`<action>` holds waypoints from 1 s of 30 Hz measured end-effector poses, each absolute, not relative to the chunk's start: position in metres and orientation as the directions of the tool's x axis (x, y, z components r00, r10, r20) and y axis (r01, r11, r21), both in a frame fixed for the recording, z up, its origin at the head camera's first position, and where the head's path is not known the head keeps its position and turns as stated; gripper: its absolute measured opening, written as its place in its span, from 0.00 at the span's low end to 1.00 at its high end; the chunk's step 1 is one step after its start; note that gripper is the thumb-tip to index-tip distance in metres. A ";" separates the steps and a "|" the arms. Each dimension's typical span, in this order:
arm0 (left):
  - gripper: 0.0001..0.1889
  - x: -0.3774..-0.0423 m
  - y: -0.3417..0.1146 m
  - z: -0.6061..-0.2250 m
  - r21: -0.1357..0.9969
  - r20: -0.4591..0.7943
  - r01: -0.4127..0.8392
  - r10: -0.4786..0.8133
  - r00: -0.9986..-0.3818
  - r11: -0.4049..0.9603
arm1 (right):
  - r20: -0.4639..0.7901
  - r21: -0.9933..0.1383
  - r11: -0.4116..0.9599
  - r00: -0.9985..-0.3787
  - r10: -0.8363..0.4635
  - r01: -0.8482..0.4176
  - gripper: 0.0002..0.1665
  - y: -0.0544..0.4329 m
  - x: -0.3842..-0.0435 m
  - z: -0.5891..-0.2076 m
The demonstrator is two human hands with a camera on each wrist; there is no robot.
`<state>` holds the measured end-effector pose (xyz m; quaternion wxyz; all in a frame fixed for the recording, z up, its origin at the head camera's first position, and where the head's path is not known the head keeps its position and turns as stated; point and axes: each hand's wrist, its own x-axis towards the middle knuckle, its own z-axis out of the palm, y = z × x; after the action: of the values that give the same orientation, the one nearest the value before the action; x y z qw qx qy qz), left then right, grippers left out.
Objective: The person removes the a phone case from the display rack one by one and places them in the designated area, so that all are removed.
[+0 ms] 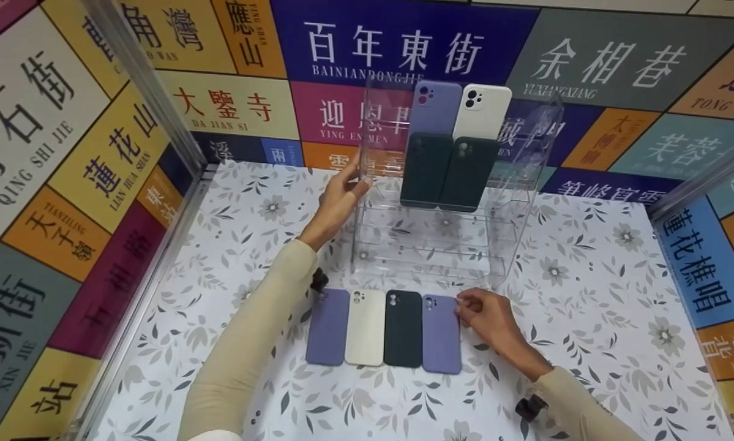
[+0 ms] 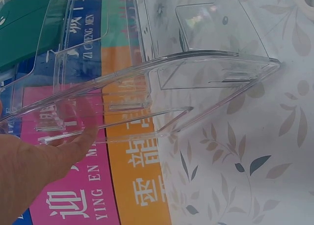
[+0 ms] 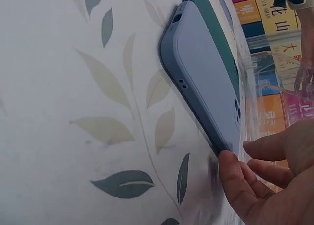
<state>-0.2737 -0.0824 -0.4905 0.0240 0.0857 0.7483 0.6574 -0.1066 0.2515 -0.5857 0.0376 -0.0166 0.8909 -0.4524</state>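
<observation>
A clear stepped display rack (image 1: 428,263) stands at the back of the table. My left hand (image 1: 340,199) grips its left side panel, and in the left wrist view the fingers (image 2: 73,145) show at the clear plastic edge. On the rack, a purple case (image 1: 435,107) and a white case (image 1: 485,113) lean behind two dark green cases (image 1: 426,168). Several phone cases lie in a row in front. My right hand (image 1: 489,315) pinches the top right corner of the rightmost purple phone case (image 1: 442,337), which lies flat; its thumb (image 3: 229,161) touches the case edge.
Left of that case lie a dark green case (image 1: 403,331), a white case (image 1: 365,331) and another purple case (image 1: 328,331), side by side. A floral cloth (image 1: 593,343) covers the table. Panels with Chinese lettering (image 1: 397,43) wall in the back and both sides.
</observation>
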 end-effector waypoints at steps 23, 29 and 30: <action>0.38 -0.273 -0.083 -0.491 0.990 0.089 0.106 0.172 -0.981 0.092 | 0.215 -0.794 0.582 -0.977 0.004 -0.173 0.11 0.287 -0.131 -0.532; 0.39 -0.273 -0.082 -0.491 0.992 0.086 0.102 0.178 -0.980 0.080 | 0.271 -0.781 0.587 -0.963 0.007 -0.215 0.11 0.292 -0.139 -0.518; 0.39 -0.273 -0.081 -0.490 0.991 0.087 0.102 0.175 -0.981 0.081 | 0.278 -0.780 0.585 -0.960 0.010 -0.220 0.11 0.293 -0.140 -0.516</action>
<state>-0.2732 -0.0815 -0.4902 0.0270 0.0941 0.7348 0.6712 -0.1403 0.2931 -0.5160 -0.1273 -0.0598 0.8811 -0.4516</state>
